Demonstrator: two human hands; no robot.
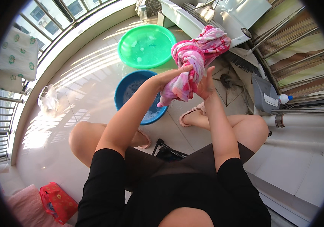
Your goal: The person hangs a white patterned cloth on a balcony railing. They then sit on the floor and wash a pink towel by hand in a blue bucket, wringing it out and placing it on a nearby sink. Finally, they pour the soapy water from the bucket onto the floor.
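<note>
A pink and white patterned cloth [190,59], twisted into a thick bundle, is held up in front of me. My left hand [176,75] grips it from the left, thumb laid across the twist. On its right side my right hand [206,85] bears against the cloth, the fingers partly hidden behind it and the thumb pointing up. Below and to the left, a blue plastic basin [118,96] holds sudsy water, partly covered by my left forearm. Beyond it stands a green plastic basin [122,58] with clear-looking water and some foam.
A floor drain [225,79] lies right of the cloth. Further right are a broom [243,58], a grey dustpan [261,93], a white bottle [284,98] and a pipe [306,120]. A plastic bag [48,100] lies at left, a red bag [58,203] lower left.
</note>
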